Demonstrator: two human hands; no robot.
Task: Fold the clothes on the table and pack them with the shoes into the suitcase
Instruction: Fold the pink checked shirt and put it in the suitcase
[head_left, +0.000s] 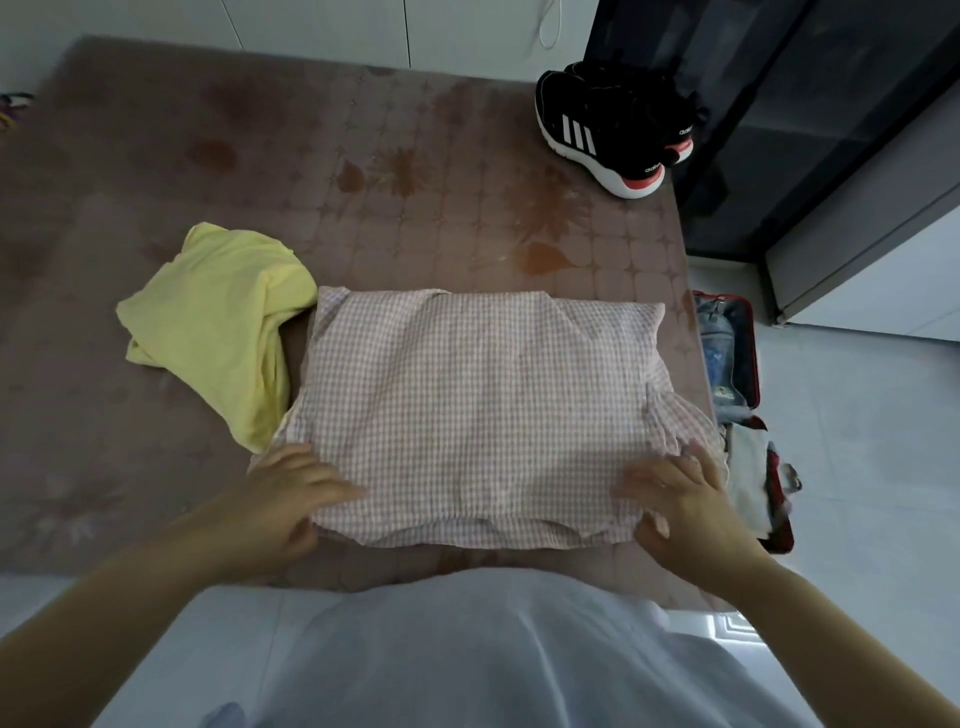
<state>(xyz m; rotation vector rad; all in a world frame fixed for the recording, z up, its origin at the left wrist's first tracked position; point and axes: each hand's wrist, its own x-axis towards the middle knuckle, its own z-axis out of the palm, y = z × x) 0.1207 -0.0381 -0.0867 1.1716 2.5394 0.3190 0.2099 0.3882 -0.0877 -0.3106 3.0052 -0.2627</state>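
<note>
- The checked shirt lies flat at the centre of the frame on the mauve quilted surface. Its long axis runs left to right, and its near hem faces the bottom of the frame.
- The left hand is at the lower-left corner of the shirt and the right hand at the lower-right corner, one at each end of the hem.
- On each hand the fingers lie on top of the cloth, pointing inward, with the thumb tucked at the hem. They appear to pinch the corners, not merely press them.
- The rest of the shirt stretches from the fingers toward the top of the frame. The next fold therefore probably carries the hem upward in the frame, with both hands moving evenly.
- A yellow garment sits crumpled at centre left, touching the shirt's left edge and not yet folded.
- The shoes stand at upper right on the surface, well apart from the hands. They are black with three white stripes, and "adidas" can be read on the heel tabs.
- The red suitcase lies open on the floor at the right edge of the frame, nearer the right hand, with some items already inside.
</note>
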